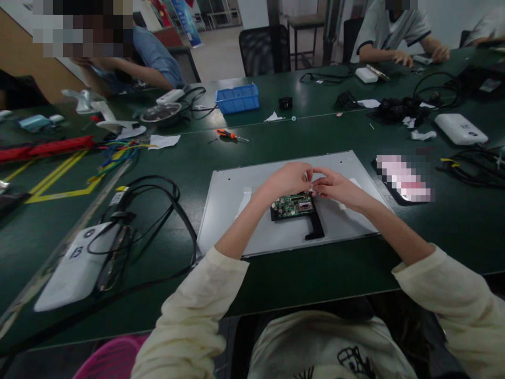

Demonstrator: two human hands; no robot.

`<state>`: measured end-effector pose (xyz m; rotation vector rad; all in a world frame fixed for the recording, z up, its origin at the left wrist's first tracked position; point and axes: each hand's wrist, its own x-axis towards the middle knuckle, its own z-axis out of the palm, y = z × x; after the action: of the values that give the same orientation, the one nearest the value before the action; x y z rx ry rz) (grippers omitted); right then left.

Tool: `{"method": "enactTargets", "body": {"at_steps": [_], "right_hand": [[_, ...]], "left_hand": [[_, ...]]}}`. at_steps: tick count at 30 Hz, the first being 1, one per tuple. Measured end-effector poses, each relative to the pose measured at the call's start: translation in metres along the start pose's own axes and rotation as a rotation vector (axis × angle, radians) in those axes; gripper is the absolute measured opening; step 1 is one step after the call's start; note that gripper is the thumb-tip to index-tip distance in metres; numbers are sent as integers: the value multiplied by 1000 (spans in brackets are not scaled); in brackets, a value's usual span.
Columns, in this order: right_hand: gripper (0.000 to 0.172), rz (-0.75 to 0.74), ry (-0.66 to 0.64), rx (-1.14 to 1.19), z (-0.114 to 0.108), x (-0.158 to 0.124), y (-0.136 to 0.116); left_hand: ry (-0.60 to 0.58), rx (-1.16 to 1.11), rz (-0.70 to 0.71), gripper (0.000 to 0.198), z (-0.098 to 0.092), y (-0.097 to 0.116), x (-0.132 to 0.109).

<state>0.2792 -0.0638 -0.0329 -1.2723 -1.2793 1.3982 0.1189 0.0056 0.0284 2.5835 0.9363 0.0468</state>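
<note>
Dark green and cluttered, the table (276,279) is shared with other people, by whom places are taken at its far side: one in a blue shirt (155,58), another in a white shirt with dark trim (379,37). On the near side, a pale grey panel (224,210) is laid flat, and on its middle a green circuit board (292,207) is seated in a black bracket (317,227), whose hooked end is turned toward the wearer. At the board's far edge, the left hand (290,179) and the right hand (337,188) are brought together with fingertips nearly meeting; whether anything small is gripped by either cannot be told. A white strip (245,200) is seen on the panel, left of the board. To the panel's left, a white device (77,266) is placed beside looped black cables (173,197); to its right, a phone (406,181) is set down. Beyond the panel, an orange-handled screwdriver (226,134), a blue bin (238,100) and a metal bowl (161,113) are spread out.
</note>
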Motion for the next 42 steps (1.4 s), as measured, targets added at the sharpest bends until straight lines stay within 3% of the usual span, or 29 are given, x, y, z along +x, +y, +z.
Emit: {"method": "enactTargets", "body": {"at_steps": [4,8,11,13,17,20,26,32,42], "right_hand": [[53,-14,22,8,-2,-1,-1],[23,19,37,-52,-11,-2,-3],[15,100,-53,-173,-21,-5,-5],[15,154,-98,-238,-26,-7,-6],[16,179,-125,-305,-25,-9,-7],[14,145,-125,-332,-21,-7,-5],[10,7,-114,-540,-19,-7,1],[18,-169,-8,-784,-18,-7,0],[16,-147,-88,-707,-23,-8,0]], "left_hand": [[41,-27,56,14,0,2,0],[24,10,24,16,-7,6,-4],[-20,65,-1,20,-16,9,-10],[-90,98,49,22,-21,11,-15],[-340,100,220,29,-26,15,-21],[-409,103,289,37,-21,15,-19],[-427,123,319,39,-8,10,-11],[-441,134,300,43,-7,10,-9],[-342,81,213,39,-14,15,-21]]}}
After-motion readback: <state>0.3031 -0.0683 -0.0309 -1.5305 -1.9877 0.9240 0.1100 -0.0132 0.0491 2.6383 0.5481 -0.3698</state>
